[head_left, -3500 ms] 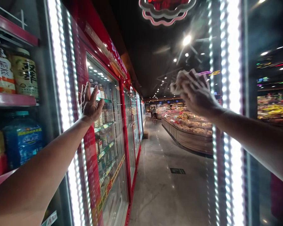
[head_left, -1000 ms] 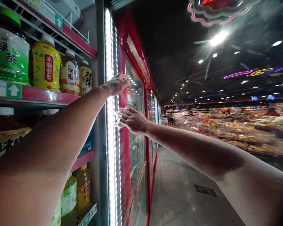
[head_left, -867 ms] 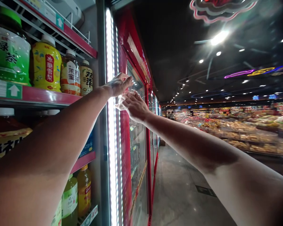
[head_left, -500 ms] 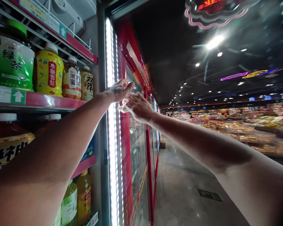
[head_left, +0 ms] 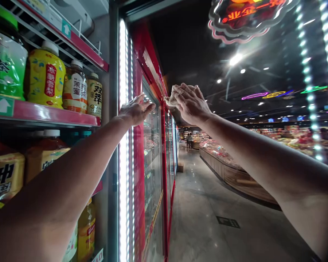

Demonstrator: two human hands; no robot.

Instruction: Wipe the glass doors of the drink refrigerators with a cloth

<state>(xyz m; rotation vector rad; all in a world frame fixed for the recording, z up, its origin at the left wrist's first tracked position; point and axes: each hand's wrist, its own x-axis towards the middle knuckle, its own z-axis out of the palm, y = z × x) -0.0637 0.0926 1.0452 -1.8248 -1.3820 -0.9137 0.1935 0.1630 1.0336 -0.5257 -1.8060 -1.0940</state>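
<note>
My right hand (head_left: 194,103) is raised at the centre with a crumpled pale cloth (head_left: 175,96) under its fingers. The cloth appears to lie flat against a clear glass pane, though the contact is hard to make out. Lower and to the left, my left hand (head_left: 136,111) reaches forward with its fingers apart and nothing in it. It is in front of the lit edge of the drinks cooler, near the bright light strip (head_left: 123,153). Whether it touches anything I cannot tell.
Bottled drinks, including a yellow bottle (head_left: 47,74), fill the cooler shelves (head_left: 51,113) at left. Red-framed coolers (head_left: 166,174) run ahead. A sign with reversed lettering (head_left: 248,16) hangs at upper right. A curved display counter (head_left: 235,178) and distant people stand beyond the grey floor (head_left: 196,225).
My right hand has moved right and up with the cloth, away from my left hand. The left hand has shifted slightly left and down in view. The whole view has turned rightward.
</note>
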